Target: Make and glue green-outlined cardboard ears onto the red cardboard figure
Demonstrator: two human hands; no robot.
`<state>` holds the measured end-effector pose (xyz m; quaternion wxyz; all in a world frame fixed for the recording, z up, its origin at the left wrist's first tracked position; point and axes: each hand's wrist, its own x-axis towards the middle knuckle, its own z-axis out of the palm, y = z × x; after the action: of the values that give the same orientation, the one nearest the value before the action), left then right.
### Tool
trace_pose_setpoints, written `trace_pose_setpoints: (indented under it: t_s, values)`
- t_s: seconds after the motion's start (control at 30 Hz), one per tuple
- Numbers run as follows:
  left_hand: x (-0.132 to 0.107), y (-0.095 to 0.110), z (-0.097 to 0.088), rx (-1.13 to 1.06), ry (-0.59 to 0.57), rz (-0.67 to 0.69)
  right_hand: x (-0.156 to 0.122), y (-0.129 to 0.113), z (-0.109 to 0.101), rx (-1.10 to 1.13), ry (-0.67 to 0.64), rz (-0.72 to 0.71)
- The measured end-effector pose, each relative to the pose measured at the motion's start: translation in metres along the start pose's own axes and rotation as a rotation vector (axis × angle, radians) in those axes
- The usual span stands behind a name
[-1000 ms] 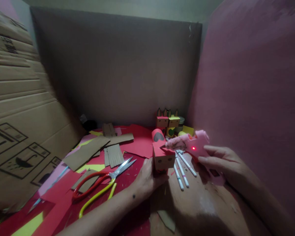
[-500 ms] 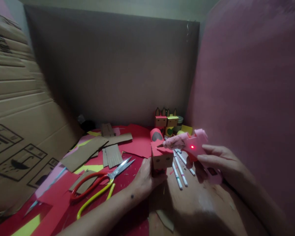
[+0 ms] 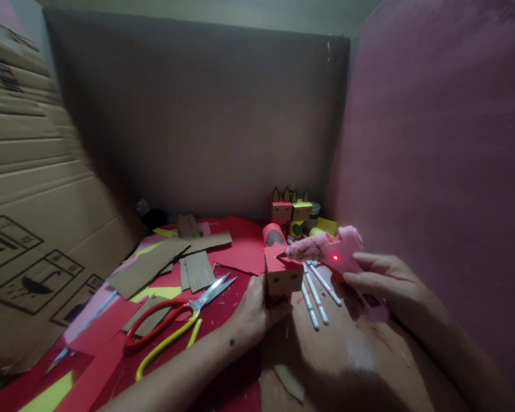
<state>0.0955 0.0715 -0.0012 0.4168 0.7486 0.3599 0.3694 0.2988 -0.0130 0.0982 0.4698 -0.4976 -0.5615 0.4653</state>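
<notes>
My left hand (image 3: 257,309) is closed around a small cardboard box figure (image 3: 284,280) with a red top and two drawn eyes on its front. In my right hand (image 3: 381,277) is a pink glue gun (image 3: 320,249), its red light lit. The gun's nozzle points left and sits at the red top of the figure; whether it touches cannot be made out. Just behind the figure is a red paper roll (image 3: 273,234) with a dark heart on it.
Open scissors (image 3: 193,309) lie on the left among cardboard pieces (image 3: 148,266) and red paper (image 3: 240,243). White markers (image 3: 314,297) lie right of the figure. Finished-looking red (image 3: 281,210) and yellow (image 3: 301,212) eared figures stand behind. A large carton (image 3: 34,200) stands at left.
Very little differs: the glue gun's nozzle has shifted slightly right over the red top. My left hand still holds the figure in place.
</notes>
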Motion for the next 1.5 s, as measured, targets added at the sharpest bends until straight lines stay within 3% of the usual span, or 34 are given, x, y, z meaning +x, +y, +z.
trace_pose_setpoints:
  t_s: [0.57,0.87,1.1,1.5]
  values:
    - [0.0,0.001,0.0,0.029,-0.013,0.017,-0.001,-0.005,0.009,-0.021,0.028,-0.024]
    - [0.001,-0.007,0.0,0.075,0.016,0.03,-0.004,0.0,-0.002,0.054,0.035,-0.044]
    - [0.0,-0.003,0.0,0.08,0.022,0.022,-0.013,-0.001,-0.008,0.05,0.164,0.007]
    - [-0.001,0.004,0.0,0.045,-0.002,0.013,-0.009,0.005,-0.013,0.022,0.109,-0.005]
